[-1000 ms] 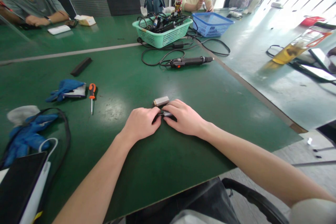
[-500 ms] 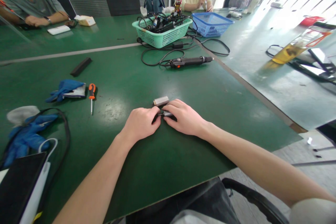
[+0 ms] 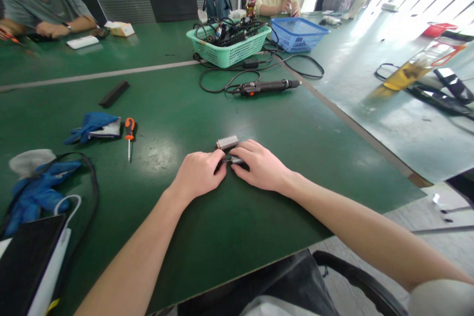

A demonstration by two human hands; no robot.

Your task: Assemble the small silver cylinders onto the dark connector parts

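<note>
On the green table (image 3: 229, 237) my two hands meet around small metal parts. My right hand (image 3: 259, 165) grips a short grey metal cylinder (image 3: 236, 160) between thumb and fingers. A thin dark shaft joins its left end and runs toward my left hand (image 3: 202, 173). The left fingers are closed around a dark piece, mostly hidden by the hand. Just beyond my fingertips lies a silvery cylindrical sleeve (image 3: 227, 142), apart from the left hand and close to the right knuckles.
An orange-handled screwdriver (image 3: 129, 131) and blue gloves (image 3: 94, 126) lie left. Ahead are a corded electric screwdriver (image 3: 268, 87), a green basket (image 3: 227, 52) of tools and a blue basket (image 3: 298, 34). A phone (image 3: 31, 256) sits near left; a bottle (image 3: 411, 69) lies right. Several people sit around.
My hands have barely moved; the thin shaft between them still shows. At the far left, a seated person's hand with an orange-handled item has moved lower onto the table.
</note>
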